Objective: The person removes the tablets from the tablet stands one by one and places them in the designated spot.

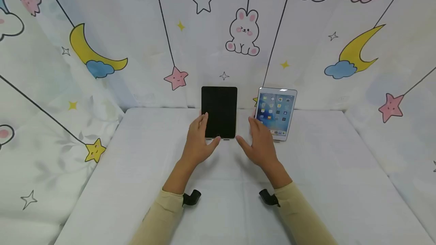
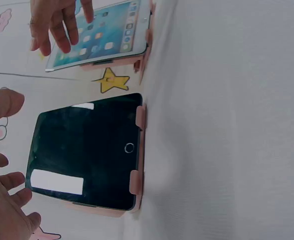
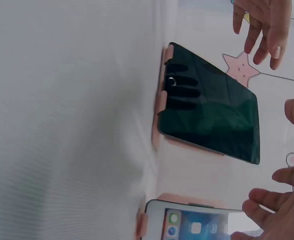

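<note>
Left hand [image 1: 200,141] and right hand [image 1: 259,142] open at black-screened rectangular tablet [image 1: 220,110] and white-framed rectangular tablet [image 1: 280,110]

Both hands: fingers spread, gripping nothing. Left by black tablet's left edge; right partly in front of white tablet's lower left. Contact: can't tell. Tablets side by side, apart, leaning back near far edge of white cloth-covered counter [image 1: 340,177]; black one left, white one right. Black screen dark, glare patches in left wrist view, round home button [image 2: 129,148] visible. White one lit, app icons on blue. Each sits in a pink stand, lips hooked over bottom edge: black's stand [image 2: 136,182], white's stand [image 2: 137,65]. Behind: white backdrop [image 1: 211,44] printed with cartoon moons, stars, bunnies. Beige long sleeves [image 1: 158,216]; black angular pieces [image 1: 192,197] at both wrists.
</note>
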Demonstrator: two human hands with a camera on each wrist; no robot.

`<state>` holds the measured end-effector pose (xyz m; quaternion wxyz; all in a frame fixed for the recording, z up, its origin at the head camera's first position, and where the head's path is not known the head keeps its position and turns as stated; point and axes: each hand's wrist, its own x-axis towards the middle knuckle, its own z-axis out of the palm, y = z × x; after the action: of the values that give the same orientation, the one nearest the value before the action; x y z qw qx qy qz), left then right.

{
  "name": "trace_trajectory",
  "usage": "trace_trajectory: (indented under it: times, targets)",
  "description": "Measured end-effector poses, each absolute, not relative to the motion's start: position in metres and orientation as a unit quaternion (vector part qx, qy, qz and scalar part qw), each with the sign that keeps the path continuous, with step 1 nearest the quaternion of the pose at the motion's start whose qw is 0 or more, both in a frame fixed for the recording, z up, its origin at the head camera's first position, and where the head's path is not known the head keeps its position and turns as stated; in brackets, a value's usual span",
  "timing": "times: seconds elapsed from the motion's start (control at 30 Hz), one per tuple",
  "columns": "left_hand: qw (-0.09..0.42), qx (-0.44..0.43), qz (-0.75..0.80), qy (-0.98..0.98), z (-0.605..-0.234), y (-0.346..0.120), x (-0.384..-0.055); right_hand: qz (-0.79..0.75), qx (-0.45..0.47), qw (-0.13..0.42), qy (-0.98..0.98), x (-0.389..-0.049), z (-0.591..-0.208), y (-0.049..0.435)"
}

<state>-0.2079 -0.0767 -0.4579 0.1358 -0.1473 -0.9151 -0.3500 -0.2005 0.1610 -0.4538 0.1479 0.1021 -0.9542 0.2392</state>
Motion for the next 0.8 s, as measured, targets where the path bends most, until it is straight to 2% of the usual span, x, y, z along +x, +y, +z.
trace_trajectory:
  times: [0.3, 0.53, 0.8]
  targets:
    - [0.132, -0.11, -0.47, -0.866, -0.451, -0.08, -0.23, 0.382, 0.07, 0.147, -0.91, -0.221, -0.446, 0.148]
    - [0.128, -0.084, -0.557, -0.817, -0.461, -0.081, -0.247, 0.455, 0.025, 0.127, -0.881, -0.241, -0.465, 0.13]
    - [0.122, -0.036, -0.6, -0.79, -0.484, -0.079, -0.254, 0.501, -0.054, 0.122, -0.855, -0.249, -0.486, 0.12]
